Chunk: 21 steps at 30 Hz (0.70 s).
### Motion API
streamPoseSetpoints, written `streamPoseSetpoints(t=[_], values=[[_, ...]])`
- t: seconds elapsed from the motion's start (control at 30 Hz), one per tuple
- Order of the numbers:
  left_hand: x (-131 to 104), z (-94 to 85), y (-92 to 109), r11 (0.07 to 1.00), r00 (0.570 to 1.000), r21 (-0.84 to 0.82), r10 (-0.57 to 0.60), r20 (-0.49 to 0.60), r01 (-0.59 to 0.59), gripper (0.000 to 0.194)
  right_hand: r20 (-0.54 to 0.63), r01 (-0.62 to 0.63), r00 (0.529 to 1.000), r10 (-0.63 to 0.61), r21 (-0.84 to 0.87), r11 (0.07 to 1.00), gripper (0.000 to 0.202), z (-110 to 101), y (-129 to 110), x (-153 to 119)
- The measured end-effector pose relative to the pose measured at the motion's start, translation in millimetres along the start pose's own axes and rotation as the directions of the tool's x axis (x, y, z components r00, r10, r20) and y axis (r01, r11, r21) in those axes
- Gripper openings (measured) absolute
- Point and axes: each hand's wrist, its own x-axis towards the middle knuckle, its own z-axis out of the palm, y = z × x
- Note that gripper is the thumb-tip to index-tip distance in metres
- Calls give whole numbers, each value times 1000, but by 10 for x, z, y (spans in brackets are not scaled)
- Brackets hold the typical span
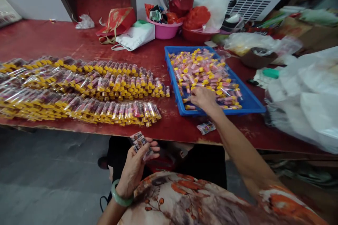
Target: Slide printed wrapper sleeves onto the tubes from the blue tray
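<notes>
Left hand [133,168] fingers grip a label stack [139,142], kept ready; right hand [202,99] fingers curl, picking tubes [208,74] from the blue tray [250,103]; finished rows [79,91] on counter [79,44].

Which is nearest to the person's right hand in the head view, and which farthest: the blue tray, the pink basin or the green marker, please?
From the right hand:
1. Blue tray, under the hand.
2. Green marker, off to the right.
3. Pink basin, at the table's back.
</notes>
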Motion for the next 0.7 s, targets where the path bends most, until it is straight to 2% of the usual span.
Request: streamPoseSetpoints(t=[0.07, 0.13, 0.27, 0.33, 0.37, 0.4, 0.47, 0.5, 0.57, 0.7], values=[[5, 74, -13, 1000, 1000, 11, -14, 26, 14, 25, 66, -29, 997, 32, -41, 999, 15, 10, 294, 90], [5, 157, -16, 999, 999, 34, -25, 43, 24, 27, 98, -26, 995, 29, -33, 999, 14, 32, 468, 125], [3, 316, 15, 996, 999, 85, -24, 39, 21, 33, 41, 33, 998, -36, 80, 996, 33, -3, 590, -14], [8, 389, 35, 997, 999, 79, -14, 40, 11, 31, 11, 78, 996, -83, 231, 970, 48, -46, 590, -197], [13, 425, 42, 997, 999, 71, -8, 46, 5, 29, 3, 111, 993, -121, 374, 921, 53, -62, 578, -309], [19, 460, 45, 998, 998, 64, -3, 58, -1, 28, -5, 142, 986, -165, 538, 831, 57, -74, 558, -430], [33, 529, 34, 998, 996, 58, 4, 92, -9, 26, -33, 166, 970, -241, 813, 559, 59, -76, 489, -678], [40, 564, 22, 998, 994, 55, 7, 109, -13, 25, -46, 159, 965, -260, 887, 434, 56, -66, 443, -795], [46, 634, -15, 999, 992, 41, 11, 128, -16, 23, -54, 136, 962, -269, 945, 296, 47, -25, 336, -1000], [19, 763, -88, 999, 991, 12, -32, 128, 31, 24, -26, 58, 960, -277, 993, 107, 38, 129, 142, -1283]])
